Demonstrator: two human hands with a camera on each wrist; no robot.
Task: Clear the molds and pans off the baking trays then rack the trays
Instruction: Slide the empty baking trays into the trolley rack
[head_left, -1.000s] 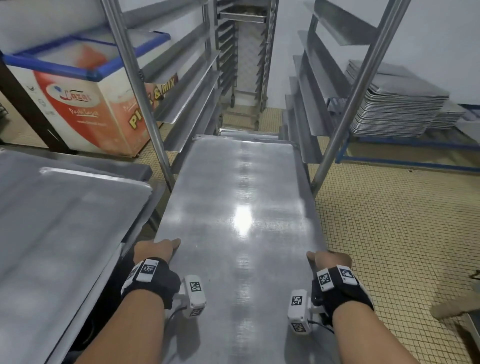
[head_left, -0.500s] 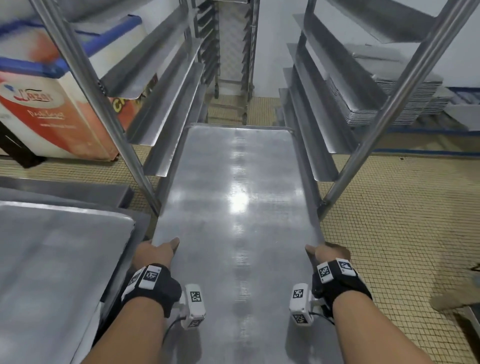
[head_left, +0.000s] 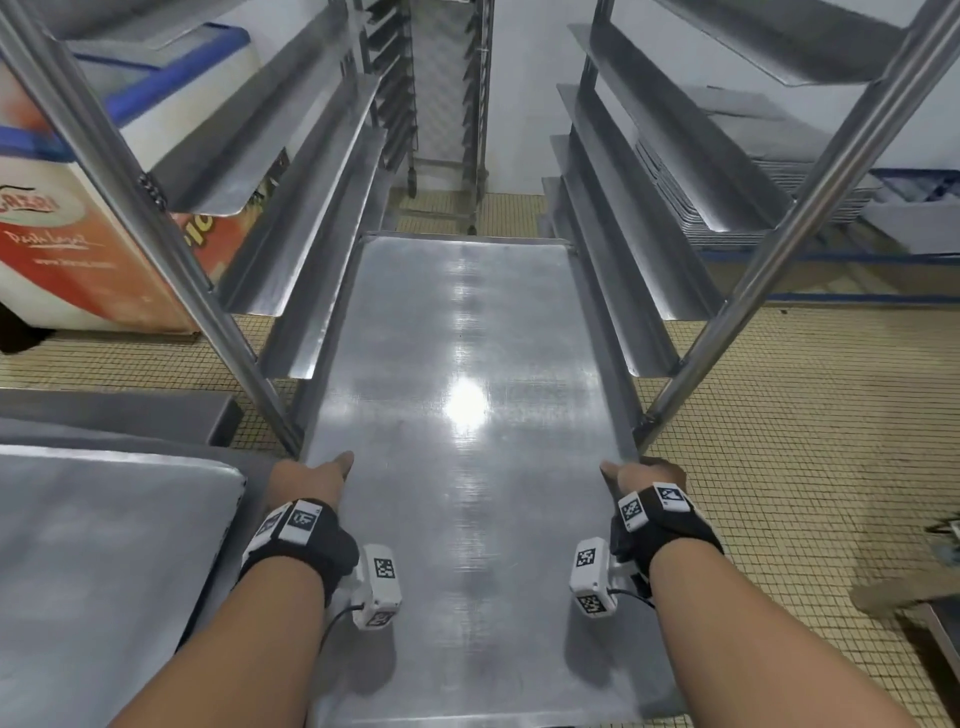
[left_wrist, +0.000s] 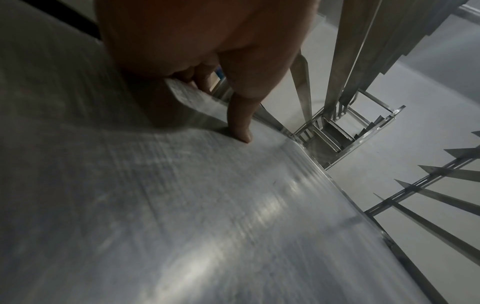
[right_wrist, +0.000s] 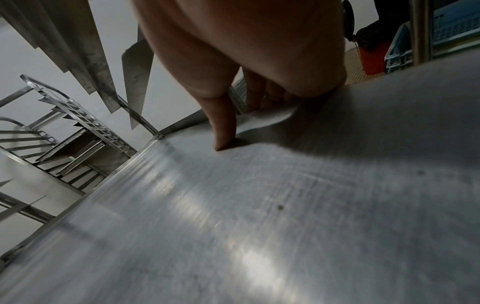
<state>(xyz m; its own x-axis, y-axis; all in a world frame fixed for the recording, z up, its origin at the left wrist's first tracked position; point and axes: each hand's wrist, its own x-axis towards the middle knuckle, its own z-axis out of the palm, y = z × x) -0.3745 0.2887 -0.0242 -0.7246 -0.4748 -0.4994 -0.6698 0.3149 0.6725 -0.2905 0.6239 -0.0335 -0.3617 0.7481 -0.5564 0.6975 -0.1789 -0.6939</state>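
rack (head_left: 171, 244): your tray (head_left: 467, 519) sits partway in on its lowest side runners
desk (head_left: 130, 415): at your left, another tray (head_left: 104, 545) lies flat on it

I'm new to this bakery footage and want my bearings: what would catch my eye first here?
A long bare metal tray fills the middle of the head view, partly slid into a steel rack. The left hand and right hand each grip a side edge of it, thumbs on top. Left of the rack stands a red and white freezer chest; behind it on the right, a stack of trays.
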